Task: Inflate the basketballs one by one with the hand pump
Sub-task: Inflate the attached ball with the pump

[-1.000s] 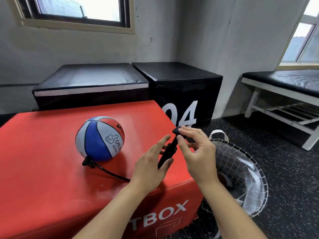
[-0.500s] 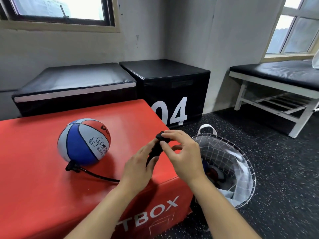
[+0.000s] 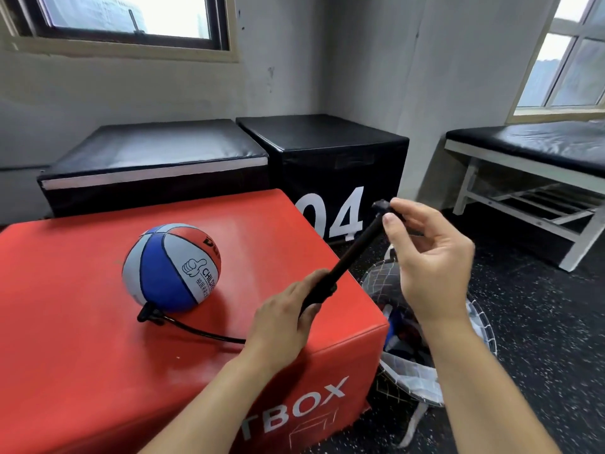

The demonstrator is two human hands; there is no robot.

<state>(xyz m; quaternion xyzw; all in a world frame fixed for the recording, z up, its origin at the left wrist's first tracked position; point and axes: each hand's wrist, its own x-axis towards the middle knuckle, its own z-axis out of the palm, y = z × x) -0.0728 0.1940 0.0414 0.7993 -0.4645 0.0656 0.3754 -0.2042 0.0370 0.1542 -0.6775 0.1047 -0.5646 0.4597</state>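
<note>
Grey-walled gym room, head view: a red plyo box (image 3: 82,306) serves as the work surface, with black boxes behind it and a mesh basket (image 3: 425,371) on the floor at its right.

The basketball (image 3: 172,267), red, white and blue, rests on the box top, its hose (image 3: 199,330) plugged in low at the near side.

The left hand (image 3: 281,319) grips the hand pump (image 3: 347,257) barrel, fingers curled round it.

The right hand (image 3: 429,257) pinches the handle end between thumb and fingertips, rod drawn out.

Risks, as judged:
- The light pinch may slip on the push stroke.
- Nothing steadies the ball, so a tug on the hose could roll it or pull the needle out.
- An angled push could bend the thin rod.
</note>
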